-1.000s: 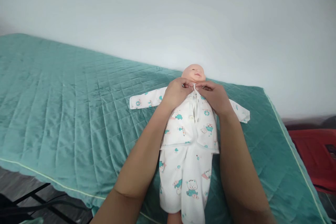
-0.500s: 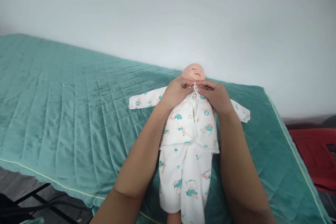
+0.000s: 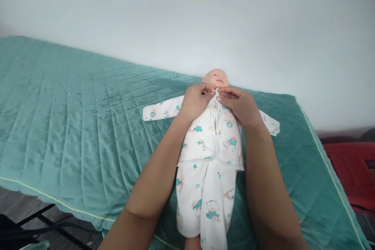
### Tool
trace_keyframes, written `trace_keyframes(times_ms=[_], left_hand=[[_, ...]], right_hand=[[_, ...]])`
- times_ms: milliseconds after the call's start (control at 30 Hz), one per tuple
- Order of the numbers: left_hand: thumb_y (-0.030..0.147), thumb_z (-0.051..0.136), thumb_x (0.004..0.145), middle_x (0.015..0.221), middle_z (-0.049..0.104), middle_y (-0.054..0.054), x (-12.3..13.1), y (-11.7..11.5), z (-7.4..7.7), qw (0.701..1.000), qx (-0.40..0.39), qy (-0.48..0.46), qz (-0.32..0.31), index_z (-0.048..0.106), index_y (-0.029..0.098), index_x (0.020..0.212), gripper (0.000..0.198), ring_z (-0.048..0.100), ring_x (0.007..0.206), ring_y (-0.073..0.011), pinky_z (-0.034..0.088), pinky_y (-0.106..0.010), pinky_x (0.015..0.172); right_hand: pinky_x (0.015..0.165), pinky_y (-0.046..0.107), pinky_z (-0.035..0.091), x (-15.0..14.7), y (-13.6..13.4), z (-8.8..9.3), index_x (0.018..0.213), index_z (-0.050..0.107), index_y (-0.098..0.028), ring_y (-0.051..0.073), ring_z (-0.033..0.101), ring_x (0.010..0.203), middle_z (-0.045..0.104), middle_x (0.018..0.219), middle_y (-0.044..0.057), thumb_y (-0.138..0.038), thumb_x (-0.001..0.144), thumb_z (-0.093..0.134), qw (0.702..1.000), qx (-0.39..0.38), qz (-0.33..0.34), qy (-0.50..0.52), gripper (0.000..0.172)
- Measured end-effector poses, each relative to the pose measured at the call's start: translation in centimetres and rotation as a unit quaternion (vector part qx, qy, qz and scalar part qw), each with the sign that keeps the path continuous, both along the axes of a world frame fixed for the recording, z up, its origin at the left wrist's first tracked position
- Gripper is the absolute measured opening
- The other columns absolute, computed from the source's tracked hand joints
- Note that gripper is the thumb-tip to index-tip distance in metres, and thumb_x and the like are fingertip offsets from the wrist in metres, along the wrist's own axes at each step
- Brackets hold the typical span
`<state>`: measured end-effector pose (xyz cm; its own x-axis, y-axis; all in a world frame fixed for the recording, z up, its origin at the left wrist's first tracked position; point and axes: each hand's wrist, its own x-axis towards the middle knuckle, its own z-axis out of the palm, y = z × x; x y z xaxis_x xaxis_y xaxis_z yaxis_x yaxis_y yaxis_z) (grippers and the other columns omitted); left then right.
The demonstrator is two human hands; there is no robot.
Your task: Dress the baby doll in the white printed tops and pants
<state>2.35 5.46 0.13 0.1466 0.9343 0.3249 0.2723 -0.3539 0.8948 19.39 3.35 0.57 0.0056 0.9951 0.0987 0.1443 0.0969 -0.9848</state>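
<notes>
A baby doll (image 3: pixel 216 77) lies on its back, dressed in a white printed jacket (image 3: pixel 202 144) and matching trousers (image 3: pixel 190 199). At its neck, my left hand (image 3: pixel 197 99) pinches the jacket's collar edge between thumb and fingers. My right hand (image 3: pixel 238 103) grips the opposite collar edge, its thumb and fingers close together, a small gap from the left fingertips. White trim shows between the two hands. Below them the jacket front hangs partly apart, with a button (image 3: pixel 212 129) in sight. Both sleeves stretch out sideways. The collar fastening itself is hidden by my fingers.
A green quilted cover (image 3: pixel 73 125) spreads under the doll, reaching a pale wall (image 3: pixel 175 15) behind. To the right stands a red plastic object (image 3: pixel 351 175). Black metal bars (image 3: pixel 43 218) show at the lower left, above a dark floor.
Both hands stay at the collar with small finger shifts; the right fingers look slightly more raised and apart. The view has moved a little.
</notes>
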Motion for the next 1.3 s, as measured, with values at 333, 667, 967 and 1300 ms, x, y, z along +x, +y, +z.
trace_keyframes(times_ms=[333, 667, 967, 1300], left_hand=[[0.021, 0.068, 0.083, 0.09, 0.077, -0.005, 0.1, 0.2, -0.3, 1.0, -0.013, -0.011, 0.026, 0.07, 0.017, 0.08, 0.006, 0.068, 0.081, -0.0152, 0.051, -0.03, 0.08], [0.016, 0.069, 0.078, 0.083, 0.074, -0.003, -0.3, 0.3, -0.3, 0.998, -0.059, -0.029, 0.002, 0.068, 0.017, 0.082, 0.004, 0.065, 0.076, -0.0136, 0.049, -0.027, 0.074], [0.027, 0.07, 0.083, 0.088, 0.075, -0.005, 0.1, -0.7, 0.9, 0.993, -0.109, -0.042, -0.011, 0.068, 0.016, 0.093, 0.015, 0.067, 0.08, -0.0165, 0.048, -0.03, 0.076], [0.013, 0.063, 0.076, 0.079, 0.071, 0.0, -0.7, -0.9, 1.2, 0.995, -0.082, 0.032, -0.041, 0.072, 0.019, 0.101, 0.027, 0.063, 0.073, -0.0141, 0.047, -0.027, 0.071]], right_hand=[[0.075, 0.031, 0.049, -0.5, -0.2, 0.5, 0.097, 0.075, -0.021, 0.015, 0.062, 0.081, 0.071, 0.094, 0.002, -0.024, 0.071, 0.078, 0.998, 0.02, 0.009, -0.053, 0.026], [0.073, 0.028, 0.048, -0.6, -0.4, 1.1, 0.093, 0.07, -0.021, 0.013, 0.06, 0.077, 0.068, 0.087, 0.0, -0.02, 0.071, 0.076, 0.996, -0.001, 0.041, -0.082, 0.023], [0.066, 0.027, 0.044, -0.6, -0.6, 1.7, 0.097, 0.07, -0.022, 0.012, 0.055, 0.071, 0.066, 0.082, -0.001, -0.017, 0.072, 0.072, 0.989, 0.0, 0.051, -0.141, 0.026], [0.064, 0.028, 0.044, -0.2, -0.8, 1.6, 0.105, 0.067, -0.021, 0.014, 0.058, 0.072, 0.066, 0.082, 0.0, -0.025, 0.073, 0.075, 0.989, -0.034, 0.038, -0.139, 0.033]])
